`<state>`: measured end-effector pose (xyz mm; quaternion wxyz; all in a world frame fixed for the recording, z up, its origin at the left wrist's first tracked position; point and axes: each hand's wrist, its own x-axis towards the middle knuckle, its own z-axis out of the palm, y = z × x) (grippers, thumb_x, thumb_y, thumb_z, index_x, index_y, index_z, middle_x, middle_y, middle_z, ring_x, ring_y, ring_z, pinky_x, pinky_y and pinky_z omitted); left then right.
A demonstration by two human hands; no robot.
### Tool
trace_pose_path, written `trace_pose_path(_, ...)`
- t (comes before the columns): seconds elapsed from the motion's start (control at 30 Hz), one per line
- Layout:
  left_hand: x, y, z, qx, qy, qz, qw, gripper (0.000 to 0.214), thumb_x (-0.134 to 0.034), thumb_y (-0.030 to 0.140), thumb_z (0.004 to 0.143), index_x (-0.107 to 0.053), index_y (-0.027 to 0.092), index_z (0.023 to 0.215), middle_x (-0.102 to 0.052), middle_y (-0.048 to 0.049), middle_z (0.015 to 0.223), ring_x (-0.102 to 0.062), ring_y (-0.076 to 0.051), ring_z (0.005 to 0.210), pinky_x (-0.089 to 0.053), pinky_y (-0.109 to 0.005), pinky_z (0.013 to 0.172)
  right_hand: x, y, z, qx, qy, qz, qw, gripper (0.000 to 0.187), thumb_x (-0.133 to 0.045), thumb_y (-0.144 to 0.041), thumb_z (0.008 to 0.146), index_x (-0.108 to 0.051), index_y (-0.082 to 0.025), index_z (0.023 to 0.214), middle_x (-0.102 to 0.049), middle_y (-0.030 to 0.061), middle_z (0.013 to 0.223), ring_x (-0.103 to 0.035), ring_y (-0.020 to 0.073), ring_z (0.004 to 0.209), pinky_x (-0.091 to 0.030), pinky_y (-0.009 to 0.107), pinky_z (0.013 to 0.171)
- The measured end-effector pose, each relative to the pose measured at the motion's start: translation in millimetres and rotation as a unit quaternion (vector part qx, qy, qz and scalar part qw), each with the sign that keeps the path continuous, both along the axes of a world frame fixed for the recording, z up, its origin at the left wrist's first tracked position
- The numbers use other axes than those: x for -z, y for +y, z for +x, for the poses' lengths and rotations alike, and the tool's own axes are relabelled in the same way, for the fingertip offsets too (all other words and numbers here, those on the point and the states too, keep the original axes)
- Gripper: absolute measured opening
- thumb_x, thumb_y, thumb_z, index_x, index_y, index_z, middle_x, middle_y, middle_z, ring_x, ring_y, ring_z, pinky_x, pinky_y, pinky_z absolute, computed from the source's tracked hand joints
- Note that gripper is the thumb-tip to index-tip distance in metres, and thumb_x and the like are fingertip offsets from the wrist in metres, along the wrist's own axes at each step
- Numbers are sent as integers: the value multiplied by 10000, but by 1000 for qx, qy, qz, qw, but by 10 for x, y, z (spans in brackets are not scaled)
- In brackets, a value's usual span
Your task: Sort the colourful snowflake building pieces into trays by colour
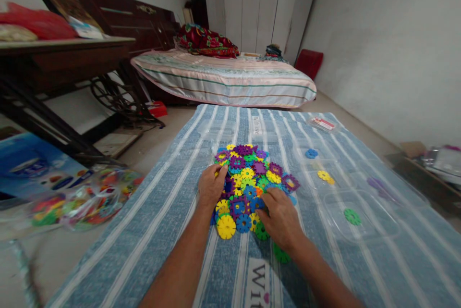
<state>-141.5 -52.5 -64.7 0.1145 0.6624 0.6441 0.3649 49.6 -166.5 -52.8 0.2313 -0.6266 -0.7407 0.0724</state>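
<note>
A heap of plastic interlocking disc pieces point(248, 173) in yellow, purple, blue and green lies on the striped cloth. My left hand point(212, 185) is at the heap's left edge, fingers bent and closed, with a bit of yellow showing beside the fingertips. On the opposite side, my right hand point(281, 212) curls its fingers and thumb in at the heap, near a blue disc piece point(256, 203) and an orange one point(259, 191). What either hand holds is hidden by the fingers. One green disc point(281, 253) lies partly under my right wrist.
Clear plastic containers stand on the right: one holds a green disc point(352, 216), others a yellow piece point(323, 175), a blue piece point(311, 154) and purple pieces point(378, 184). A small red-labelled pack point(323, 123) is at the far right corner. Bagged toys point(97, 202) lie left, below the table.
</note>
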Motion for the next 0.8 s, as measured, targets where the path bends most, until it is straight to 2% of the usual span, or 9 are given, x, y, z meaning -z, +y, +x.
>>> trace_pose_path(0.3, -35, 2, -5, -2, 1, -3, 1000, 338, -401, 455, 831, -638, 216, 805, -681, -41, 870, -608, -184, 872, -437, -280, 843, 53, -10, -56, 20, 57, 34, 998, 168, -580, -151, 748, -650, -190, 894, -600, 81, 1042, -505, 220, 1030, -407, 363, 904)
trace_pose_path(0.6, -9, 5, 0, -7, 1, 5, 1000, 329, -409, 443, 831, -647, 215, 818, -686, -46, 883, -607, -187, 882, -436, -292, 857, -9, 46, 97, 30, 210, -12, 977, 111, -550, -129, 729, -613, -205, 679, -628, 31, 860, -562, 165, 860, -445, 288, 794)
trace_pose_path(0.8, -7, 11, -12, 0, 3, 1, 1000, 350, -399, 466, 835, -639, 212, 809, -682, -43, 879, -608, -186, 877, -440, -282, 841, -129, 31, 108, 32, 224, -21, 974, 132, -528, -150, 744, -586, -214, 644, -636, 3, 779, -583, 148, 767, -457, 261, 723)
